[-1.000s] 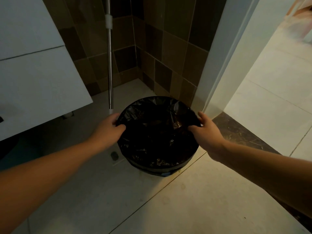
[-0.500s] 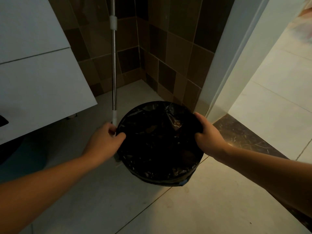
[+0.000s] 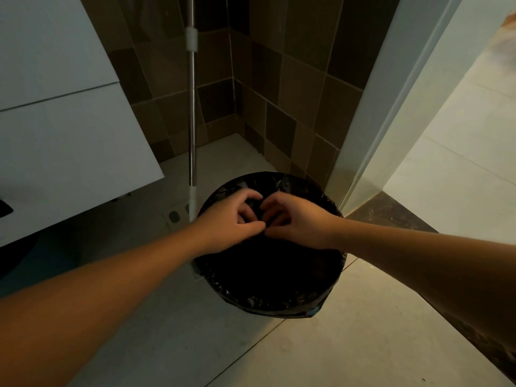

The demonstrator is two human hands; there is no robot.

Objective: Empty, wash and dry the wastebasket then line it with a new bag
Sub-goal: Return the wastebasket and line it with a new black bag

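Tiled bathroom corner: pale floor tiles (image 3: 321, 344), brown wall tiles (image 3: 293, 93), white cabinet (image 3: 64, 141) hanging on the left, white door frame (image 3: 391, 107) on the right opening to a brighter room

Wastebasket (image 3: 268, 300) stands on the floor in the corner by the door frame, just right of a metal mop handle (image 3: 192, 121) that stands against the tiled wall. Black bag (image 3: 279, 275) lines it, edge folded over the rim all round, so the emptying step isn't done yet

Both hands meet over the middle of the opening. Left hand (image 3: 231, 222) and right hand (image 3: 296, 222) have fingers curled, thumb tips nearly touching. They look to be pinching gathered bag film between them; it's too dark in there to confirm the actual grip

My read: pulling the bag mouth to the centre so it closes up before the lift, which keeps the contents in. Near rim is not freed yet, that fold needs to come off first

Floor drain (image 3: 173, 217) sits left of the basket, handy for the wash step
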